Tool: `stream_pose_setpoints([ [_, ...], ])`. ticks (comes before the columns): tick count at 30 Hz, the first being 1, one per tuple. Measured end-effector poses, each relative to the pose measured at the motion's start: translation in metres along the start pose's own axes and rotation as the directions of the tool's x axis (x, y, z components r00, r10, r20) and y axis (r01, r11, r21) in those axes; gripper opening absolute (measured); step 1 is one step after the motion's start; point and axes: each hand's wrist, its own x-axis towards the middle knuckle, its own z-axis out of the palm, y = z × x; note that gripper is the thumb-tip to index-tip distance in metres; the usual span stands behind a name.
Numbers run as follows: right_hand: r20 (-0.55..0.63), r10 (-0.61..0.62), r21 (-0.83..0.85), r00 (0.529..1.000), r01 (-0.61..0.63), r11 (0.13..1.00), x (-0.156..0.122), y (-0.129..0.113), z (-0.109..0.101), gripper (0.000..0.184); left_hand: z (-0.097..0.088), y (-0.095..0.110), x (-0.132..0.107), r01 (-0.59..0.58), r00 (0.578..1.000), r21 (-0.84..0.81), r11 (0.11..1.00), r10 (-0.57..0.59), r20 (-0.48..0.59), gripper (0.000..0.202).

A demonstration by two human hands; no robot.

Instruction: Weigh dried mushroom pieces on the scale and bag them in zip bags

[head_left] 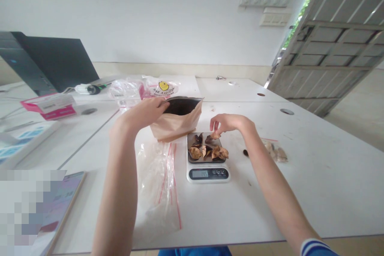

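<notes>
Right now, our left hand (143,113) pinches the rim of a matte kraft pouch (175,124), its dark lining showing. Our narrowly curled right hand (231,123) meets crinkled dried slices (207,150) on a digital scale (207,174); whether it grips one, we cannot tell.

The person's bare left forearm (118,192) comes up almost straight from the bottom edge of the view, and the wrist bends slightly. The left grip (144,113) is raised, back of the hand up, with the fingers (160,104) close together and pointing right; the thumb is out of sight. The right forearm (276,184) angles in from the lower right, with a striped blue-and-white sleeve (315,247) at its near end. The right grip (229,123) is palm down, wrist arched, fingers (213,121) curled downward. The two grips are well apart, at about the same height, arms uncrossed.
</notes>
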Motion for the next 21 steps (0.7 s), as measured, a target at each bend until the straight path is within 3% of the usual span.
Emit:
stream_pose_setpoints([
  [3,-0.024,-0.094,0.029,0.995,0.095,0.995,0.0,0.008,-0.001,0.036,0.003,-0.003,0.0,0.02,0.998,-0.098,0.995,-0.026,-0.061,0.033],
  [6,-0.111,-0.046,0.009,0.993,0.048,0.999,-0.006,0.016,-0.004,0.033,0.002,0.001,0.002,0.095,0.991,-0.199,0.975,-0.113,-0.077,0.025],
  [8,-0.145,0.003,0.016,0.989,0.0,1.0,-0.012,0.02,-0.006,0.032,-0.002,0.008,0.004,0.209,0.96,-0.266,0.941,-0.249,-0.126,0.023],
  [11,-0.179,0.035,0.029,0.983,-0.031,0.999,-0.024,0.021,-0.01,0.032,-0.011,0.021,0.007,0.293,0.855,-0.353,0.888,-0.409,-0.318,0.035],
  [15,-0.224,0.016,0.04,0.975,-0.007,0.999,-0.038,0.018,-0.014,0.027,-0.031,0.037,0.007,0.188,0.693,-0.393,0.9,-0.405,-0.597,0.037],
  [17,-0.238,-0.002,0.047,0.971,0.013,0.999,-0.043,0.017,-0.015,0.025,-0.041,0.043,0.005,0.172,0.609,-0.415,0.893,-0.428,-0.668,0.029],
  [18,-0.244,-0.008,0.045,0.97,0.02,0.999,-0.046,0.017,-0.016,0.024,-0.045,0.045,0.003,0.181,0.597,-0.454,0.872,-0.465,-0.654,0.027],
  [19,-0.25,-0.011,0.039,0.968,0.021,0.999,-0.048,0.017,-0.016,0.024,-0.048,0.047,0.0,0.201,0.63,-0.508,0.837,-0.508,-0.587,0.026],
  [21,-0.263,0.005,0.041,0.965,0.007,0.999,-0.051,0.017,-0.016,0.023,-0.051,0.05,-0.007,0.275,0.799,-0.599,0.752,-0.526,-0.293,0.028],
])
